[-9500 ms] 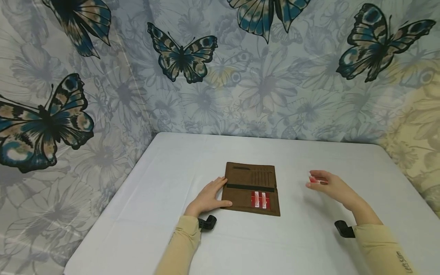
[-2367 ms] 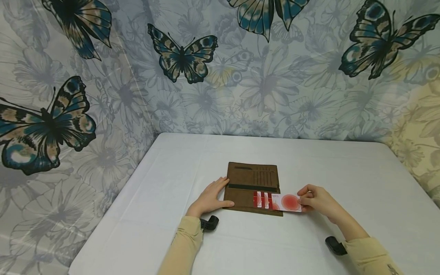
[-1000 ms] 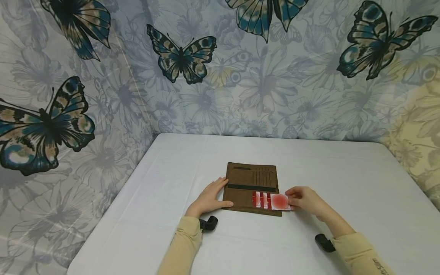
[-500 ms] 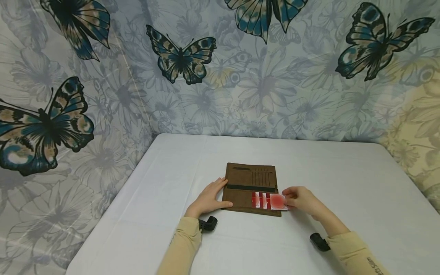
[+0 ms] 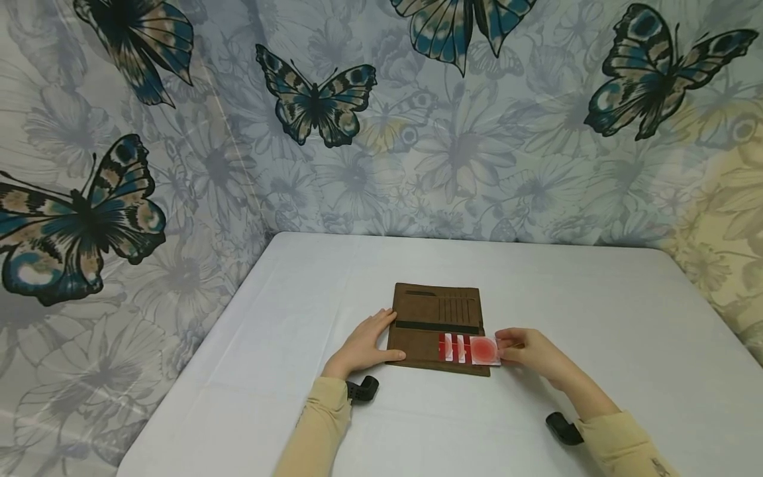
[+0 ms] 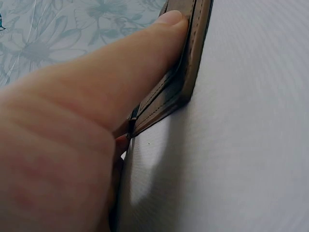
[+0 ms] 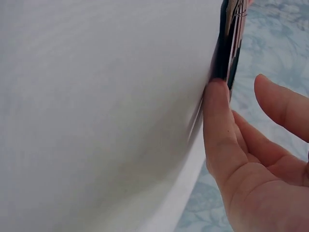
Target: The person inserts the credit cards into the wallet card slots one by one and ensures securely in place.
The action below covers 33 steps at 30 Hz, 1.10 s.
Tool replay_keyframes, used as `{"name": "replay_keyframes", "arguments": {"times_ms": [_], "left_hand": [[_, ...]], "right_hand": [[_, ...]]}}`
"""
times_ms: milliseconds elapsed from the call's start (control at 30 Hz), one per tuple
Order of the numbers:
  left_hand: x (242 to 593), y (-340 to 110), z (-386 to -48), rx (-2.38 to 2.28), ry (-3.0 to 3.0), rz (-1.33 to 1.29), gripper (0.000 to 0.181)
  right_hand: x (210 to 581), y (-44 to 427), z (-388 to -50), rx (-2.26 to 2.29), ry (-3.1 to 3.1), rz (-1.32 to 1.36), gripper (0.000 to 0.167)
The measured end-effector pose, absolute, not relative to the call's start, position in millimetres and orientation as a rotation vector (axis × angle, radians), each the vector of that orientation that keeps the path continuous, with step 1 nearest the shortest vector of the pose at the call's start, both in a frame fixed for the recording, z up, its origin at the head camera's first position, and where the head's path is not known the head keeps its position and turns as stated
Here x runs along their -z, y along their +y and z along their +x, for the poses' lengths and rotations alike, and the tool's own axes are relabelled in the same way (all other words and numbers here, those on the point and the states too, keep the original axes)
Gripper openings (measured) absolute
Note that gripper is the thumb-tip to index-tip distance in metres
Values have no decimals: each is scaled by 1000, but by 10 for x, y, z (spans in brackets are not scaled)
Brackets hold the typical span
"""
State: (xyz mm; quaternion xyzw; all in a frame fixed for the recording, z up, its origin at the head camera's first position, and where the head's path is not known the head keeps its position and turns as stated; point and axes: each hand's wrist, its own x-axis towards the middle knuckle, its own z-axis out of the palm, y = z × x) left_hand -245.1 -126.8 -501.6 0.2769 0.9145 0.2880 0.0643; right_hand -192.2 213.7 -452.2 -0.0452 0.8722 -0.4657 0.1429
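A brown wallet (image 5: 420, 307) lies unfolded on the white table, with card slots on its far half. Two red-and-white cards (image 5: 456, 348) show as strips in slots of the near half. Right of them a white card with a red disc (image 5: 483, 351) sits partly in a slot, its outer end past the wallet's right edge. My left hand (image 5: 360, 344) rests on the wallet's left edge, thumb (image 6: 145, 53) across the near corner. At the card's outer end, my right hand (image 5: 532, 351) touches with one fingertip (image 7: 217, 92); another finger stands apart from it.
The white tabletop (image 5: 298, 278) spreads around the wallet. Behind it hangs a butterfly-and-flower patterned cloth (image 5: 465, 152). A black wrist camera (image 5: 362, 389) sits at the left cuff, another black camera (image 5: 563, 428) at the right.
From a raised position at the right, my right hand came to the wallet and slid the disc card leftward into the slot. In the last half second it eased slightly back. The left hand stayed.
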Motion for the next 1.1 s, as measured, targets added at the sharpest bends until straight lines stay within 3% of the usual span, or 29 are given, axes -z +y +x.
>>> {"name": "replay_keyframes", "arguments": {"times_ms": [1100], "left_hand": [[4991,-1260,-2430,-875,2757,819,87]], "right_hand": [[4494,2186,-1814,1251,2486,-144,39]]}}
